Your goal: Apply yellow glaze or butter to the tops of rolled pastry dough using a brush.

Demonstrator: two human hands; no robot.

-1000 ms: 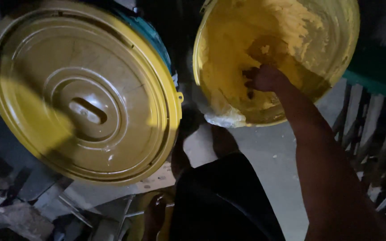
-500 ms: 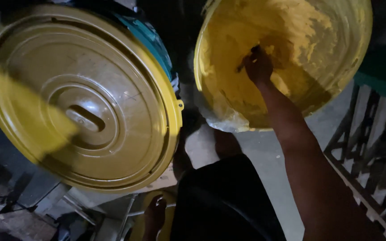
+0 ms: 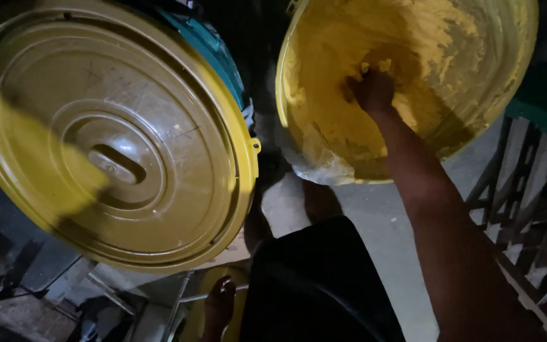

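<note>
A big yellow basin at the upper right is full of yellow, lumpy paste. My right hand reaches into it with the fingers curled into the paste near the middle. My right forearm runs down to the lower right corner. My left hand is not in view. At the left stands a blue-green drum covered by a large round yellow lid with a recessed handle slot.
My dark clothed lap fills the bottom middle, and a bare foot shows below the lid. A wooden railing or rack stands at the right. Grey concrete floor lies under the basin. Clutter sits in the dark lower left.
My right hand has moved up and deeper into the paste, from the basin's lower part toward its middle. The view has shifted closer to the basin.
</note>
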